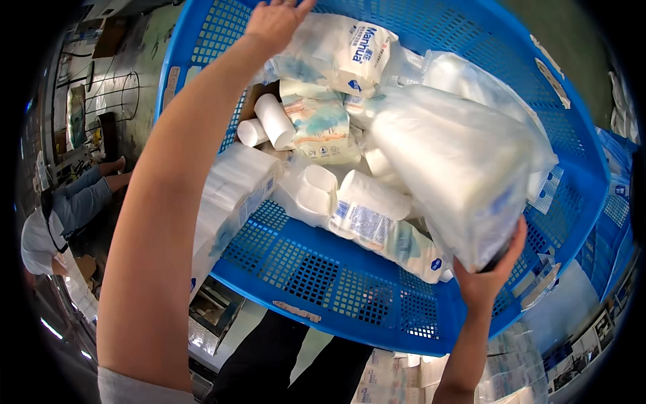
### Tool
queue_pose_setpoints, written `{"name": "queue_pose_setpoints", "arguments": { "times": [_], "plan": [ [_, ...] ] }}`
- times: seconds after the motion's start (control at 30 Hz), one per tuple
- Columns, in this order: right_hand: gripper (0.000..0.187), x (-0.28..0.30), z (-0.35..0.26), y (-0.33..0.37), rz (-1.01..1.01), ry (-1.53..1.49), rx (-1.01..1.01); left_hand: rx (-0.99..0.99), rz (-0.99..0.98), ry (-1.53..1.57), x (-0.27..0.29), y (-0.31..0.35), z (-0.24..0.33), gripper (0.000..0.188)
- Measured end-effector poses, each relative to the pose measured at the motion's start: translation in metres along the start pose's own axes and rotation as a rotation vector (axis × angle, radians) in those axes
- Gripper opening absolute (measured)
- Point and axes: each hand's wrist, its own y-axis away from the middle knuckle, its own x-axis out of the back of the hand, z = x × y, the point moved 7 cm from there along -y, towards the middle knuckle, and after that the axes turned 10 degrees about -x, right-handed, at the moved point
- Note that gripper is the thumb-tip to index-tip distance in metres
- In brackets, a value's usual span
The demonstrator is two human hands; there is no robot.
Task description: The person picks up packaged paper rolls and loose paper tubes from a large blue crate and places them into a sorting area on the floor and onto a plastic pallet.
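A large white pack in clear plastic wrap (451, 145) is tilted over the right side of a blue perforated basket (296, 252). My right hand (486, 273) grips its lower corner, thumb and fingers on either side. My left arm reaches across the basket's left side. My left hand (276, 27) is at the far side with its fingers apart, beside a printed tissue pack (363, 57); the fingertips run up to the picture's edge. Loose white paper rolls (274, 121), a pastel printed pack (316, 128) and a torn-open pack of rolls (373, 215) lie in the basket.
Another wrapped pack of rolls (235, 178) lies at the basket's left. Below the basket are my dark-trousered legs (262, 357) and stacked tissue packs (390, 380). A person in a white top (44, 232) is at the far left. Blue plastic sheeting (609, 222) is at the right.
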Motion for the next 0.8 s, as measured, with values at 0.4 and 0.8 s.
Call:
{"name": "queue_pose_setpoints", "arguments": {
  "times": [0.4,0.8],
  "plan": [
    [0.066,0.106,0.057,0.125,0.177,-0.461,-0.706,-0.026,-0.337,0.840,-0.035,0.119,0.182,0.036],
    [0.058,0.169,0.124,0.210,0.331,-0.702,-0.823,-0.917,-0.317,0.208,-0.020,0.137,0.225,0.006]
  ]
}}
